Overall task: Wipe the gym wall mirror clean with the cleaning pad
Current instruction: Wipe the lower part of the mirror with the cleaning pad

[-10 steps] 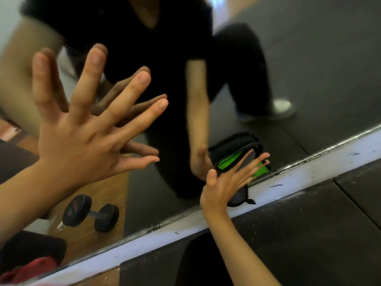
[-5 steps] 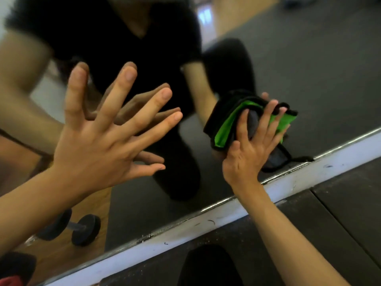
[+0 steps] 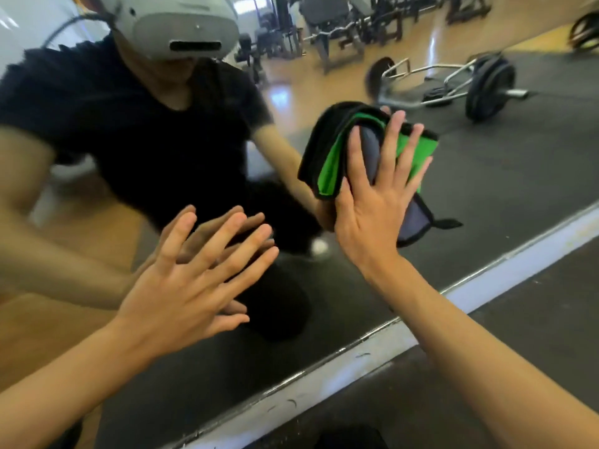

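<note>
- The right hand (image 3: 372,218) has carried the cleaning pad (image 3: 366,150) upward along the mirror (image 3: 486,176): one second ago the pad was low, just beside the white bottom frame (image 3: 372,354), and now it is well above it.
- The fingers (image 3: 392,147) of this hand are straight and spread, pressing the folded black, green and grey pad flat on the glass; the grip is apart, not curled round the pad.
- The left hand (image 3: 191,286) has stayed flat on the mirror, fingers spread, holding nothing. In the view it now sits lower, because the head camera has tilted up.
- In the reflection a headset and gym equipment, such as a loaded barbell (image 3: 486,89), are now visible.
- I judge that one upward stroke is in progress, so the lower band of glass near the frame is probably already wiped, and the higher area remains to do.
- Whether the glass is cleaner I cannot tell; the picture is blurred.
</note>
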Motion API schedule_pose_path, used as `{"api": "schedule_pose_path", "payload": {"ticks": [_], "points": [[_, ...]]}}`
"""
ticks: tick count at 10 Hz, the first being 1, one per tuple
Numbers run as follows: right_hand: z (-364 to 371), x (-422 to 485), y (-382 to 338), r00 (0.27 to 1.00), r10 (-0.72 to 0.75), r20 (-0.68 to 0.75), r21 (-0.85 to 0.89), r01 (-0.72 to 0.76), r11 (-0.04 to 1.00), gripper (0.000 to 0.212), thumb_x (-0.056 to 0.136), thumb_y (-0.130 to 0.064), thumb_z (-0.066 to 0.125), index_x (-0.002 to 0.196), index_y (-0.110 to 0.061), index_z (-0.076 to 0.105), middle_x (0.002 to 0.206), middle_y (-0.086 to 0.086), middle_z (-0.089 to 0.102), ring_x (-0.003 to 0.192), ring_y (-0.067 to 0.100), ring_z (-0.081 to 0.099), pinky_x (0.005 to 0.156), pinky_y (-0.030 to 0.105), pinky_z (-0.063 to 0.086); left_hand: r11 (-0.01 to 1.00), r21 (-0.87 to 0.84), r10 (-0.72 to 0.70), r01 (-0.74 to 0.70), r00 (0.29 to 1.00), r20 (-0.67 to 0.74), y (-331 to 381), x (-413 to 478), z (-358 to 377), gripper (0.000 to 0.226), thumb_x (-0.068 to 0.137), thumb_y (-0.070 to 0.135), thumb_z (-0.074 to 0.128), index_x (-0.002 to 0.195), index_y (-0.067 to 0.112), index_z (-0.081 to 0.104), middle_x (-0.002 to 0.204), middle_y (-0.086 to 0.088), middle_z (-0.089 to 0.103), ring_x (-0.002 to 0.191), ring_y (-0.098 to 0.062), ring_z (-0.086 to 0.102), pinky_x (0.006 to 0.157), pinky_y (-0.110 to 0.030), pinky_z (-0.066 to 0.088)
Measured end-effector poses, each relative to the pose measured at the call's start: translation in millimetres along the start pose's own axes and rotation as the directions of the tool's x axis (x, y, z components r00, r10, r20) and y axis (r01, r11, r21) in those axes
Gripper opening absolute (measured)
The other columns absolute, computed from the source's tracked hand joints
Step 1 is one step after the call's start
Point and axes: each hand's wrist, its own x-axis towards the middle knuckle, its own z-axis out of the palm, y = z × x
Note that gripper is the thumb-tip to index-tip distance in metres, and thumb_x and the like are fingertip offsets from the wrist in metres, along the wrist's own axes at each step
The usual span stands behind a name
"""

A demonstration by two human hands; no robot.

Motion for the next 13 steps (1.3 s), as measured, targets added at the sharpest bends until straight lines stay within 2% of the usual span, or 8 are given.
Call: {"api": "schedule_pose_path", "payload": {"ticks": [2,4,6,7,9,10,12,13], "points": [[-9.4,-96.1,37.2,0.917,-0.256,0.306,-0.099,0.298,0.949,0.047,0.109,-0.051,0.033,0.155,-0.039,0.031,0.174,0.0,-0.005,0.16,0.036,-0.003,0.11,0.079,0.023,0.965,0.263,0.044,-0.007,0.99,-0.133,-8.5,1.6,-2.3,0.084,0.102,0.076,0.036,0.164,0.02,0.037,0.175,-0.011,0.019,0.163,-0.032,0.005,0.129,-0.058,-0.008],[-11.8,60.1,-60.0,0.973,-0.227,0.05,-0.102,0.231,0.967,0.051,0.11,-0.046,0.032,0.16,-0.033,0.033,0.169,0.013,0.025,0.156,0.044,0.018,0.121,0.071,0.011,0.947,0.321,0.057,0.007,0.98,-0.188,-9.6,5.0,-2.9,0.082,0.097,0.077,0.046,0.156,0.02,0.052,0.167,-0.012,0.039,0.162,-0.032,0.01,0.13,-0.058,-0.006],[-31.6,40.7,51.2,0.751,-0.604,0.266,-0.144,0.651,0.746,0.057,0.109,-0.05,0.04,0.162,-0.045,0.02,0.172,0.005,0.012,0.159,0.035,0.009,0.122,0.068,0.008,0.933,0.356,0.014,0.052,0.983,-0.181,-2.7,1.9,-4.5,0.089,0.098,0.078,0.045,0.163,0.018,0.04,0.174,-0.011,0.023,0.163,-0.035,0.011,0.129,-0.061,-0.003],[-34.6,56.7,45.9,0.967,-0.221,0.128,-0.187,0.243,0.952,0.053,0.111,-0.045,0.032,0.163,-0.036,0.026,0.169,0.021,0.021,0.154,0.05,0.015,0.118,0.076,0.011,0.924,0.38,0.019,0.047,0.985,-0.169,-3.2,1.8,-4.7,0.092,0.095,0.081,0.047,0.162,0.017,0.042,0.174,-0.012,0.022,0.163,-0.036,0.01,0.129,-0.062,-0.003],[-22.0,78.2,-79.0,0.774,-0.609,0.174,-0.067,0.626,0.777,0.05,0.111,-0.048,0.034,0.16,-0.041,0.034,0.169,0.007,0.029,0.157,0.037,0.02,0.122,0.068,0.012,0.924,0.381,0.014,0.037,0.991,-0.13,1.8,-1.0,-9.6,0.098,0.092,0.084,0.05,0.163,0.018,0.039,0.174,-0.014,0.021,0.162,-0.037,0.012,0.128,-0.066,0.0],[-32.7,76.7,-2.4,0.763,-0.612,0.207,-0.086,0.637,0.766,0.052,0.109,-0.05,0.041,0.16,-0.042,0.033,0.17,0.007,0.021,0.157,0.036,0.018,0.123,0.067,0.011,0.924,0.379,0.012,0.044,0.989,-0.144,2.3,-1.0,-8.9,0.096,0.093,0.083,0.05,0.163,0.018,0.041,0.173,-0.013,0.023,0.162,-0.037,0.011,0.128,-0.065,0.0],[-28.9,87.6,-36.8,1.0,0.004,-0.019,-0.152,-0.007,0.988,0.059,0.107,-0.043,0.036,0.163,-0.027,0.028,0.169,0.019,0.022,0.156,0.048,0.014,0.119,0.074,0.009,0.938,0.341,0.007,0.061,0.981,-0.194,-1.6,3.7,-4.8,0.087,0.098,0.079,0.044,0.161,0.019,0.042,0.174,-0.011,0.02,0.163,-0.035,0.01,0.129,-0.061,-0.002],[-21.3,74.8,-92.5,0.893,-0.43,0.131,-0.084,0.442,0.893,0.054,0.108,-0.047,0.038,0.16,-0.037,0.034,0.17,0.008,0.026,0.158,0.039,0.015,0.121,0.071,0.006,0.939,0.342,0.018,0.044,0.984,-0.177,0.8,0.6,-4.9,0.088,0.097,0.08,0.046,0.161,0.019,0.044,0.174,-0.013,0.02,0.162,-0.036,0.015,0.129,-0.063,-0.001]]}}
